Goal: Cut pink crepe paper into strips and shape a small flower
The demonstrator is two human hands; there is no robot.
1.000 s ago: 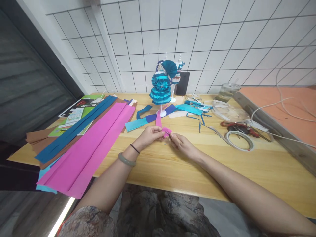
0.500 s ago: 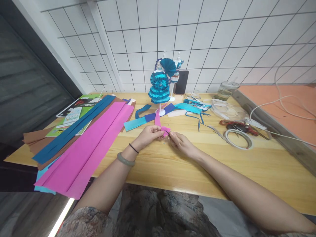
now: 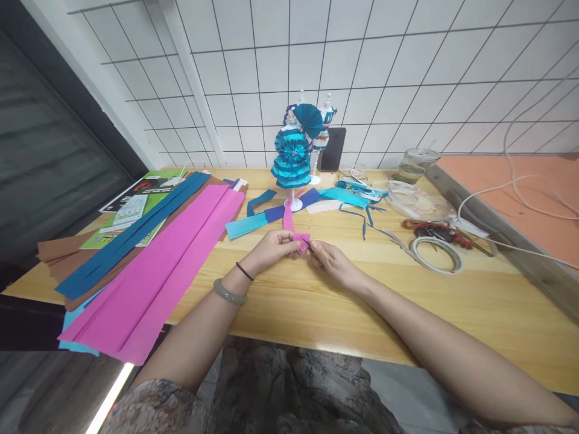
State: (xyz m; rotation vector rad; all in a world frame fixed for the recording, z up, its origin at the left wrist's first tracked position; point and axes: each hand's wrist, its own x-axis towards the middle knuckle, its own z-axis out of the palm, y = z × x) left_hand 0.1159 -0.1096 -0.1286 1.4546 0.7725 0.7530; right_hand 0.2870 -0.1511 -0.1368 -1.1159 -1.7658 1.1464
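Note:
A small pink piece of crepe paper [image 3: 300, 239] is pinched between the thumb and fingers of my left hand [image 3: 277, 243], low over the table. My right hand [image 3: 332, 263] is closed on a small dark pointed tool [image 3: 306, 242], mostly hidden by the fingers, whose tip lies against the pink piece. Just beyond my hands stands a white mini dress form in a blue paper dress [image 3: 293, 154] with pleated fans. Around its base lie a pink strip [image 3: 288, 216], a light blue strip [image 3: 246, 226] and a purple strip [image 3: 274, 214].
Long pink crepe sheets [image 3: 163, 271], a dark blue sheet [image 3: 131, 235] and brown sheets lie at left over a green booklet [image 3: 151, 181]. Behind are a second dress form [image 3: 322, 138] and a phone [image 3: 332, 149]. At right sit blue scraps [image 3: 348, 196], a tape roll [image 3: 436, 255] and a cup [image 3: 414, 166].
The pink piece has shifted slightly and looks flatter and squarer at its top edge. Both hands keep their grip in nearly the same place.

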